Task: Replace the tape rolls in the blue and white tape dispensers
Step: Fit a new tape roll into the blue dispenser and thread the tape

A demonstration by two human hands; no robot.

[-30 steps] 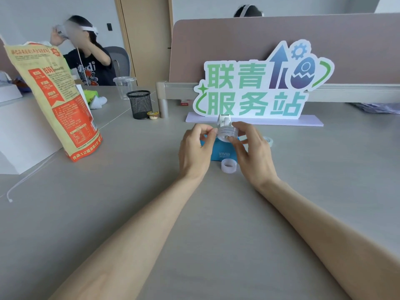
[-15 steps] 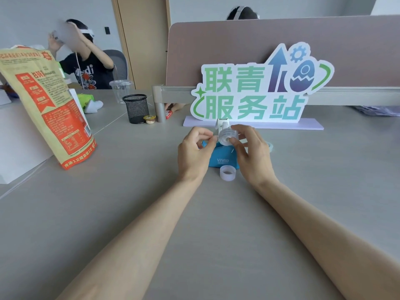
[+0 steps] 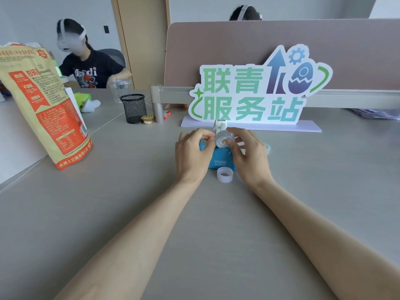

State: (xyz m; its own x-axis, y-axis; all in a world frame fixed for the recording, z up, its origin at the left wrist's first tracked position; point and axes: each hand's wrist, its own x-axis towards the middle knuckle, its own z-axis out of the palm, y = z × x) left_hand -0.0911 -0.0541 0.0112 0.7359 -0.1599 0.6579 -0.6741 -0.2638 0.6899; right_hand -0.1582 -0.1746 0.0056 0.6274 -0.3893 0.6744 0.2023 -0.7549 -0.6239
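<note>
Centrally, two hands meet above the table (image 3: 216,224); the left hand (image 3: 191,154) and right hand (image 3: 249,156) together grip one white dispenser (image 3: 220,135), fingers pinched on its roll from either side, raised clear of the table; one blue dispenser (image 3: 219,159) stands on the table directly below, between the hands; one loose tape roll (image 3: 225,174) lies just in front of it, touching neither hand; a second roll (image 3: 268,147) shows partly behind the right hand. Further items, one each: sign (image 3: 255,94), mesh cup (image 3: 133,108), printed bag (image 3: 41,102). Two other persons sit beyond.
</note>
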